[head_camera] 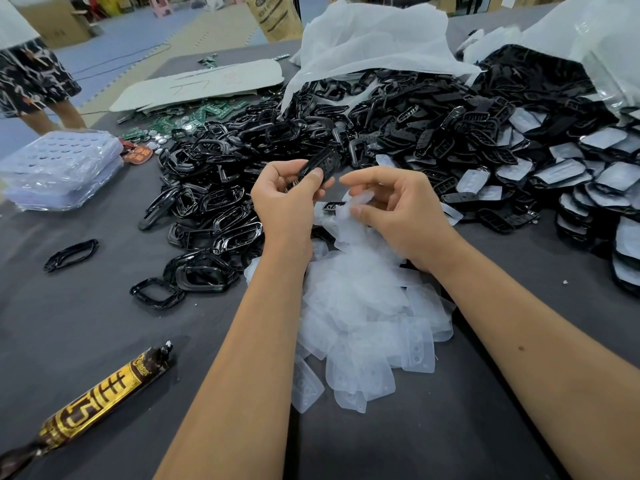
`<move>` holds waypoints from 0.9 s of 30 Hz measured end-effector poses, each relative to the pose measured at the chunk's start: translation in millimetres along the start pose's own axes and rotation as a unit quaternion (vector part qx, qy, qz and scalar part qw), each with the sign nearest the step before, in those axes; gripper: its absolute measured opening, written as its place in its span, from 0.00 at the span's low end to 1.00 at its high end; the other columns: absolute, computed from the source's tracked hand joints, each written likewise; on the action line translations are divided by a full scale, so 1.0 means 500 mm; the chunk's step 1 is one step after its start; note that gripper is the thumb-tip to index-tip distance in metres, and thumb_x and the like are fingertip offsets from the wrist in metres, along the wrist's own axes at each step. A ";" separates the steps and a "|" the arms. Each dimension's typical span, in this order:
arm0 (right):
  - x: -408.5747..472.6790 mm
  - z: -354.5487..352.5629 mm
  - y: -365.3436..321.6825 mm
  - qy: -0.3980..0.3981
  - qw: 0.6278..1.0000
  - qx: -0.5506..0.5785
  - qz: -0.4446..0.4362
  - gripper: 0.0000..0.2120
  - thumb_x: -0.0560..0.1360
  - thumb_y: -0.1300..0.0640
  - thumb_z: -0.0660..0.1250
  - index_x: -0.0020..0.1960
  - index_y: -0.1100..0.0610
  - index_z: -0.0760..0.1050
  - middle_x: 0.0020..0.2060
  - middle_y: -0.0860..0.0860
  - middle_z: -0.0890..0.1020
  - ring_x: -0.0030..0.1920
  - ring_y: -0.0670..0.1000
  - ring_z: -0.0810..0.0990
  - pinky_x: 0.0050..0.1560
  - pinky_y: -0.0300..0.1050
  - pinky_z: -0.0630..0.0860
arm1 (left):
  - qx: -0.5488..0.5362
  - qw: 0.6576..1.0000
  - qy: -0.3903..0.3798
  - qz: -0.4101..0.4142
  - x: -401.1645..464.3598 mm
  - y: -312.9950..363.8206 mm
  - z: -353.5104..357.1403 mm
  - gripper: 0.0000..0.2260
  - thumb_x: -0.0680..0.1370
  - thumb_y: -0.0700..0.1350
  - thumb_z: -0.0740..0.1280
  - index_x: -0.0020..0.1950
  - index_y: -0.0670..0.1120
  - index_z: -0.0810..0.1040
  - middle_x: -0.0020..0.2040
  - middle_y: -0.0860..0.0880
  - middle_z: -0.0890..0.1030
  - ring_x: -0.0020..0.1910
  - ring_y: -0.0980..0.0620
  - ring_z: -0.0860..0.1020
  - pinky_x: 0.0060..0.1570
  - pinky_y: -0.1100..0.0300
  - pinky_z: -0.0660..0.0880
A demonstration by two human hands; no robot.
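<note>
Pinching a black button shell (318, 166) between thumb and curled fingers, your left hand (287, 199) holds it up just above the heap, with the thumb pressed flat on its near face. Your right hand (398, 209) sits just beside it with its fingers curled, thumb and forefinger nipping a translucent pad (360, 199) by one edge. Pad and shell are close but apart, so I judge the pad is not yet seated in this shell. Directly under your wrists lies the loose pile of translucent pads (363, 306), a good many of them, spilling toward you across the dark table (86, 323). Beyond your fingers spreads the big heap of bare black shells (450, 133), and to the left of it a heap of glossy black frames (221, 188), a couple of which lie apart on the table. Out to your right the fitted shells (588, 174) lie in overlapping rows, each showing a pale pad in a black rim. That looks like the finished work, and it is a fair batch. Judged by the heaps, though, you are midway at best, since the bare shells look at least as many as the fitted ones and the pad pile is deep. Further out lie green circuit boards (207, 112), a stack of clear trays (62, 164) at the left, a gold and brown wrapped tube (93, 400) near you, and white bags (374, 36) at the far edge.
</note>
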State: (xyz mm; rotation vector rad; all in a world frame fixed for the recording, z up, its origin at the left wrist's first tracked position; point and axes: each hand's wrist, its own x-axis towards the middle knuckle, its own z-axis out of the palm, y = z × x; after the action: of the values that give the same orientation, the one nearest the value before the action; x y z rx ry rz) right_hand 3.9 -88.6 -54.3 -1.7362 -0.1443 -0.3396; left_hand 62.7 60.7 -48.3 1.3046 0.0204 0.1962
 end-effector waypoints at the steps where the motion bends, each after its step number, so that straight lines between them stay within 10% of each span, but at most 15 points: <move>1: 0.000 0.000 0.001 -0.001 1.000 0.015 0.003 0.18 0.74 0.75 0.72 0.59 0.59 0.83 0.46 0.51 0.83 0.46 0.46 0.82 0.50 0.38 0.78 | -0.002 1.000 0.000 -0.001 0.000 0.001 0.000 0.07 0.76 0.30 0.73 0.48 0.41 0.79 0.44 0.39 0.77 0.33 0.51 0.84 0.37 0.60 0.78; 7: -0.002 0.003 -0.003 0.025 0.999 -0.001 -0.029 0.06 0.73 0.67 0.77 0.48 0.59 0.86 0.36 0.63 0.81 0.36 0.46 0.79 0.43 0.37 0.79 | -0.011 1.000 -0.005 -0.007 -0.002 0.004 0.001 0.08 0.76 0.30 0.72 0.48 0.42 0.79 0.46 0.39 0.77 0.37 0.47 0.86 0.38 0.60 0.79; 19: 0.001 -0.003 -0.002 0.133 0.985 0.104 0.021 0.05 0.77 0.59 0.77 0.43 0.58 0.83 0.29 0.50 0.79 0.26 0.46 0.74 0.26 0.35 0.69 | -0.023 1.000 -0.018 -0.011 0.003 -0.001 0.000 0.08 0.75 0.29 0.73 0.46 0.42 0.80 0.39 0.46 0.78 0.34 0.48 0.85 0.43 0.57 0.81; 27: 0.014 -0.008 0.004 0.106 0.973 0.195 0.065 0.11 0.82 0.70 0.63 0.57 0.62 0.82 0.41 0.54 0.86 0.43 0.51 0.86 0.45 0.40 0.81 | -0.026 0.998 -0.038 -0.031 0.003 -0.002 0.000 0.07 0.77 0.29 0.70 0.46 0.41 0.81 0.34 0.52 0.82 0.37 0.46 0.86 0.37 0.62 0.79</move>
State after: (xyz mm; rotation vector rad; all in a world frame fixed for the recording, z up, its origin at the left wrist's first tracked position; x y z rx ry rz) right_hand 10.3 -93.5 -53.6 -1.3037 0.0569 -0.3707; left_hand 64.5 60.7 -49.3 1.2573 -0.0092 0.0922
